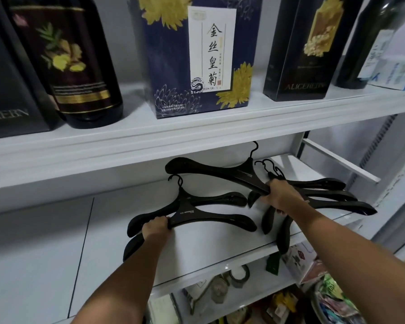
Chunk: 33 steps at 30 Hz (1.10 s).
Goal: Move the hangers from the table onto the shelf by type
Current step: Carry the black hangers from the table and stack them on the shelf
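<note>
1. Nearest, bottom R of frame: a jumble of coloured packets (330,298) on the level under the hangers.
2. Two bare forearms run from the bottom edge up to mid-frame.
3. Centre-left: L hand (156,226), fingers (160,220) curled tight round the left arm of a pair of black broad-shouldered hangers (192,212); thumb hidden. The pair is stacked, slightly fanned, hooks toward the back, on or just over the white middle shelf board (208,249). Can't tell if it's resting.
4. Centre-right: R hand (283,195), fingers curled round the right arm of a single black broad-shouldered hanger (220,170), whose other arm stretches to upper centre.
5. The same hand sits on top of a stack of black broad-shouldered hangers (325,197) fanned toward the R edge. One tip overhangs the shelf front. Can't tell if the stack is gripped too.
6. Far, top of frame: white upper shelf board (103,160) carrying, L to R, a dark glossy bottle w/ yellow-plant label (80,66), a navy box w/ gold flowers (197,54) and a tall black box w/ gold print (297,54).
</note>
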### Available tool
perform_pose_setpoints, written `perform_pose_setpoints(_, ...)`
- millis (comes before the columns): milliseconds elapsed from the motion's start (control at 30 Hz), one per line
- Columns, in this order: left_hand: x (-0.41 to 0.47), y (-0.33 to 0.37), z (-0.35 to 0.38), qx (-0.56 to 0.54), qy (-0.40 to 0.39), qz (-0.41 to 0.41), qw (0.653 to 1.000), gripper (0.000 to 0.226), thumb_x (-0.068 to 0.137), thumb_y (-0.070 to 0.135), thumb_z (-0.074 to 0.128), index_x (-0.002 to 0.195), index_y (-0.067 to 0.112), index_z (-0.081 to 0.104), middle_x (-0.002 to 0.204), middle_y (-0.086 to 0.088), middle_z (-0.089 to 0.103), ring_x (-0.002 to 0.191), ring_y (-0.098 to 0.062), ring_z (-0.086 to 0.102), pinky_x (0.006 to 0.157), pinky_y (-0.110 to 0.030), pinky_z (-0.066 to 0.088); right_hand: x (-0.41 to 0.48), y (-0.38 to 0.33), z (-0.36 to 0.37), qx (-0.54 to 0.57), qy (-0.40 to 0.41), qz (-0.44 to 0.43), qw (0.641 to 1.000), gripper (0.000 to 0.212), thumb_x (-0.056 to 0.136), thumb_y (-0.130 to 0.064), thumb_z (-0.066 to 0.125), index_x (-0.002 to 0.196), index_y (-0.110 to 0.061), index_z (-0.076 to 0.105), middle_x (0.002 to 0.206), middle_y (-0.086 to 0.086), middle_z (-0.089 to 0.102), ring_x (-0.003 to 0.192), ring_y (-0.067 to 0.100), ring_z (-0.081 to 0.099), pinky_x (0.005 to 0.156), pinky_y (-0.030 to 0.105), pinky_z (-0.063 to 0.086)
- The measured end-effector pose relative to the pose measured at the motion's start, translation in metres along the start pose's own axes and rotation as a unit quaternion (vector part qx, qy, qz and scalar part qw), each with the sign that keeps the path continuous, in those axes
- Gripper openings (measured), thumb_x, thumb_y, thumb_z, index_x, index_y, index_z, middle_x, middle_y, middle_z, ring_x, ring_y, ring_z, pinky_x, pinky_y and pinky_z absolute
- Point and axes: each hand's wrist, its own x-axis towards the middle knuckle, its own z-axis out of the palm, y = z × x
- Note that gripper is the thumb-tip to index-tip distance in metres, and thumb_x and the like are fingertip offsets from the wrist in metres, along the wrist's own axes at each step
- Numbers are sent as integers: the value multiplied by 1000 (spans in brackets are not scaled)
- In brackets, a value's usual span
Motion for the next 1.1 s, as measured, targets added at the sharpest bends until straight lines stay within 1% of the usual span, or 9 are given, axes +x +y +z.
perform_pose_setpoints(200,5,3,5,-4,12,-2,1000,28,97,23,38,119,16,54,120,-7,62,113,-27,59,89,-33,46,12,4,9,-5,-18,-11,1000,28,89,-25,63,111,-9,63,98,13,64,80,26,61,81,40,57)
perform_pose_setpoints(333,1,8,4,-17,13,9,1000,28,98,23,37,122,16,50,121,-8,61,113,-28,59,89,-34,45,15,1,16,-9,-22,-22,999,29,86,-24,65,112,-10,62,102,13,65,90,30,66,82,42,57)
perform_pose_setpoints(533,-6,8,2,-13,17,31,999,39,97,34,44,132,18,44,130,-7,54,122,-26,50,93,-35,44,17,-9,22,-20,-23,-54,998,27,86,-23,64,109,-11,63,97,10,65,79,26,63,79,40,58)
perform_pose_setpoints(633,-12,3,5,21,56,54,997,48,96,42,44,137,18,39,135,-5,47,129,-23,40,103,-36,36,17,-13,24,-23,-23,-67,997,26,85,-25,64,106,-10,64,97,11,64,80,28,64,76,39,58)
perform_pose_setpoints(833,-49,-3,9,62,144,95,983,43,100,40,29,136,17,38,132,-2,46,125,-21,41,102,-34,33,14,-25,31,-40,-34,-103,993,28,86,-27,63,107,-9,64,99,11,66,91,29,65,81,34,55)
perform_pose_setpoints(900,-65,-2,0,56,174,115,977,40,98,38,39,131,18,47,124,0,54,118,-21,50,98,-31,39,13,-30,35,-50,-41,-117,991,28,86,-25,63,108,-8,63,102,11,66,90,29,64,82,33,54)
perform_pose_setpoints(1000,-86,3,-18,72,276,180,941,28,71,37,76,95,21,72,82,8,67,76,-13,66,66,-20,51,10,-37,43,-64,-55,-137,987,29,87,-25,64,112,-9,61,105,11,67,82,27,63,82,34,55)
perform_pose_setpoints(1033,-90,4,-21,64,313,196,927,23,68,33,78,87,21,73,75,8,66,68,-13,65,60,-19,50,9,-39,46,-73,-59,-144,985,31,88,-26,64,114,-10,61,107,10,66,87,28,65,83,34,54)
perform_pose_setpoints(1100,-98,0,-28,45,351,205,913,15,75,27,64,86,20,72,72,6,65,65,-15,63,57,-20,48,7,-40,53,-95,-62,-157,981,36,87,-28,65,118,-11,60,112,10,64,99,28,64,85,33,53)
